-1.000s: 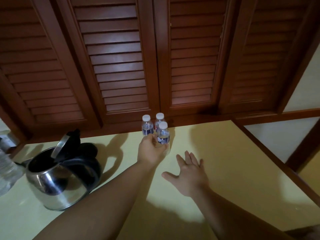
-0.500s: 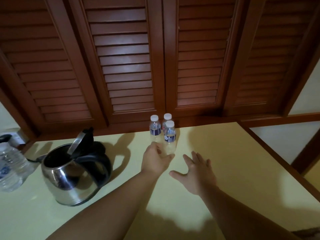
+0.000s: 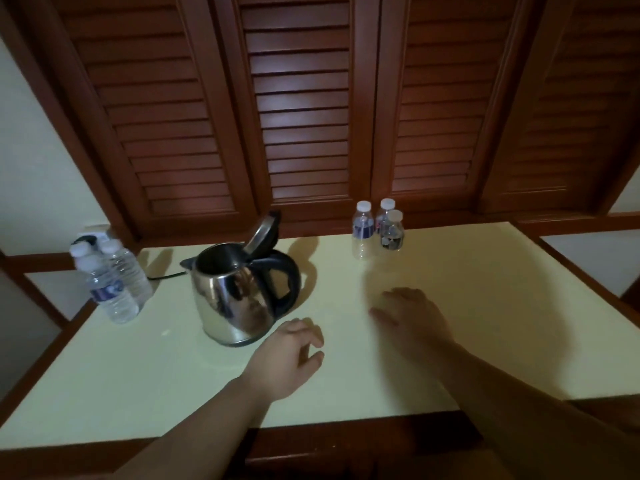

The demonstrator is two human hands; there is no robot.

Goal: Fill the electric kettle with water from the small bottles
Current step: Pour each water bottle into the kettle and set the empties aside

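Note:
A steel electric kettle (image 3: 232,299) with a black handle stands on the pale yellow table (image 3: 166,368), its lid tipped up and its mouth uncovered. Three small white-capped bottles (image 3: 377,230) stand together at the table's back edge. My left hand (image 3: 287,355) hovers just right of the kettle's base, fingers loosely curled, holding nothing. My right hand (image 3: 412,317) is flat over the table in front of the small bottles, blurred, fingers spread and empty.
Two larger water bottles (image 3: 110,278) stand at the table's left back corner beside the kettle's black cord (image 3: 162,276). Brown louvred doors (image 3: 304,109) rise right behind the table. The table has a wooden rim (image 3: 346,441).
My left hand let go of the front small bottle and pulled back toward the kettle. My right hand also drew back. The view swung left, bringing the kettle and larger bottles into view.

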